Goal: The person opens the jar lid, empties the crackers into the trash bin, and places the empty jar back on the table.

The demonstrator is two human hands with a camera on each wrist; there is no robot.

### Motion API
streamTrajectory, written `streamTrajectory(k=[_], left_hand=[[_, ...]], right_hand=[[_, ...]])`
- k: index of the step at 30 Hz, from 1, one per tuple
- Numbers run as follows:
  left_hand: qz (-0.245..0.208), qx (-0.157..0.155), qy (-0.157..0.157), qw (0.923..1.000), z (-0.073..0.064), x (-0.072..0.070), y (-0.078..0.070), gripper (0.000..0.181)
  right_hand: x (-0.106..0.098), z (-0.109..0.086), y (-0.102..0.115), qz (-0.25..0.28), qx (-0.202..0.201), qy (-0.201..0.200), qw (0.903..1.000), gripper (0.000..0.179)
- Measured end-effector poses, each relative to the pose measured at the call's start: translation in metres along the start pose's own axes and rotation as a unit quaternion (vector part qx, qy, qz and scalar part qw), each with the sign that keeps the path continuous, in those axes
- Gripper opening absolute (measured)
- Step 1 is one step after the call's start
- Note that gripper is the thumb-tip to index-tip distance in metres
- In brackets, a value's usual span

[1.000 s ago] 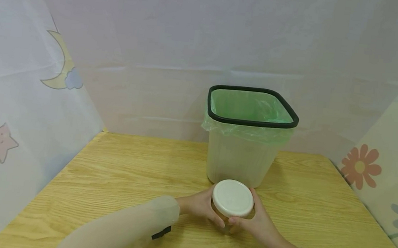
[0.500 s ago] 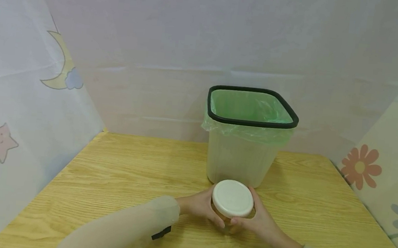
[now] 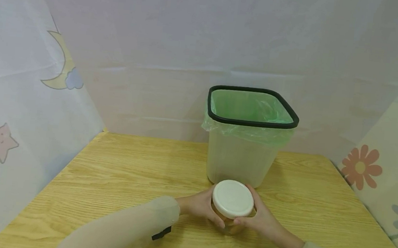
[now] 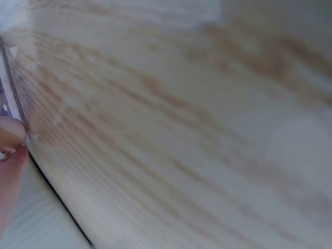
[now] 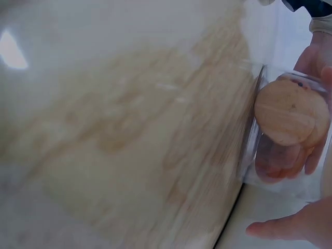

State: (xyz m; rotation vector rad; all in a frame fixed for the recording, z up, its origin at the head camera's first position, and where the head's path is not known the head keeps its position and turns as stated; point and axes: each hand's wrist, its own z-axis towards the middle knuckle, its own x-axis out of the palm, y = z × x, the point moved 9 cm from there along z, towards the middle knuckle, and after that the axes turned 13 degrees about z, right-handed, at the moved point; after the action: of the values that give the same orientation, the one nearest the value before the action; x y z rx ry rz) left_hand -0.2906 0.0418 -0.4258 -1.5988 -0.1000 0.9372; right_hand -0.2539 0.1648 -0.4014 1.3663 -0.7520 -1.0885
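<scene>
A clear jar point(image 5: 270, 168) with a white lid point(image 3: 233, 198) stands on the wooden table in front of the bin. Through its wall, round, flat, cookie-like pieces point(image 5: 285, 111) show in the right wrist view. My left hand point(image 3: 199, 205) holds the jar's side from the left, its thumb across the front. From the right, my right hand point(image 3: 260, 217) grips the lid's rim, with the thumb at the near edge and the fingers along the far side. The far fingers of both hands are partly hidden in the head view. Only a sliver of hand shows in the left wrist view.
A whitish bin point(image 3: 239, 156) with a green liner point(image 3: 256, 134) and a black rim ring point(image 3: 253, 123) stands right behind the jar. Pale printed cloth point(image 3: 173, 56) hangs behind and at both sides of the wooden table point(image 3: 136, 166).
My right hand has turned slightly counterclockwise about the lid: its thumb has slid right, its fingertips left. The right sleeve has shifted a little to the right. Left hand and jar look still.
</scene>
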Motion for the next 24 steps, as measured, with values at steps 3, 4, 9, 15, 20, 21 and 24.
streamTrajectory(k=[3,4,9,15,20,21,24], left_hand=[[-0.004,0.008,0.001,1.0,0.0004,0.0004,0.0005,0.102],[-0.005,0.007,0.001,1.0,0.0003,0.0004,0.0008,0.102],[-0.003,0.006,0.0,1.0,0.0006,-0.0002,0.0009,0.102],[-0.012,0.014,0.006,0.9998,0.0012,0.0012,-0.0017,0.102],[-0.011,0.011,0.007,0.9998,0.0016,0.001,0.0001,0.101],[-0.011,0.013,0.008,0.9998,0.0017,0.0011,0.0003,0.101],[-0.013,0.03,0.016,0.9994,0.0022,0.0022,-0.0014,0.101]], right_hand=[[-0.0012,0.0014,0.0003,0.001,-0.015,0.005,0.9999,0.114],[-0.0015,0.0017,0.0005,0.003,-0.019,0.006,0.9998,0.114],[-0.0028,0.0041,0.0022,0.002,-0.034,0.013,0.9994,0.11],[-0.0031,0.005,0.0034,0.008,-0.032,0.024,0.9992,0.109],[-0.0033,0.0038,0.004,0.0,-0.033,0.015,0.9993,0.112],[-0.0035,0.0032,0.0042,-0.006,-0.034,0.01,0.9993,0.112],[-0.0027,0.0002,0.0049,0.001,-0.031,0.002,0.9995,0.112]])
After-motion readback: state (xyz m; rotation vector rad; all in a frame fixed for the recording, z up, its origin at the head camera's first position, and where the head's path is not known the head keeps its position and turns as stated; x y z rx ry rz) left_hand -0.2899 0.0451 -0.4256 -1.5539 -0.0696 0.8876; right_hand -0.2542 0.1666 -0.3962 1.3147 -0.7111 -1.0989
